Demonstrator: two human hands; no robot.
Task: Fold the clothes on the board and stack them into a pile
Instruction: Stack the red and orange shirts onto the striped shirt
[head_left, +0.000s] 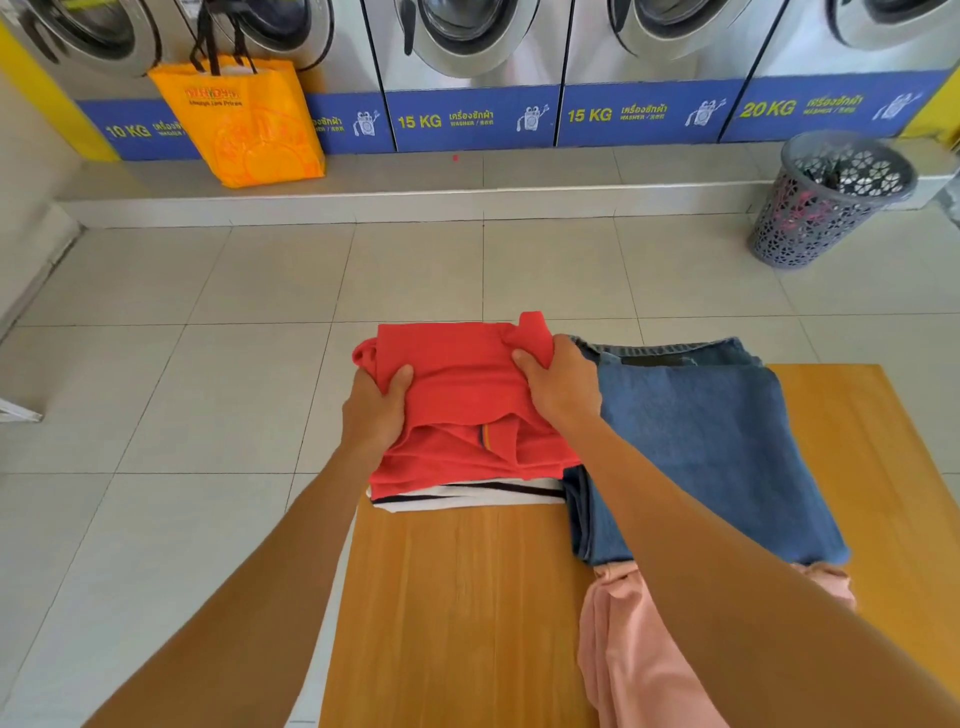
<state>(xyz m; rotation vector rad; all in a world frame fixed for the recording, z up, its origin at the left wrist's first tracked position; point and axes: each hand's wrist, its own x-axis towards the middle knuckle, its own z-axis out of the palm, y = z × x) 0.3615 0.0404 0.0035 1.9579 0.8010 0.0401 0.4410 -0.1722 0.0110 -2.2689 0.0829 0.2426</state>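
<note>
Left hand (376, 410) and right hand (558, 382) grip the red shirt (462, 384) between them, seemingly atop the pile.

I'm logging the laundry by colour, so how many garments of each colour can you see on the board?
Red: 1, the red shirt gripped by the left hand and right hand
White with dark stripes: 1, the striped garment under it
Blue: 1, the denim piece
Pink: 1, the pink garment
Total: 4 visible; any hidden layers cannot be counted.
</note>
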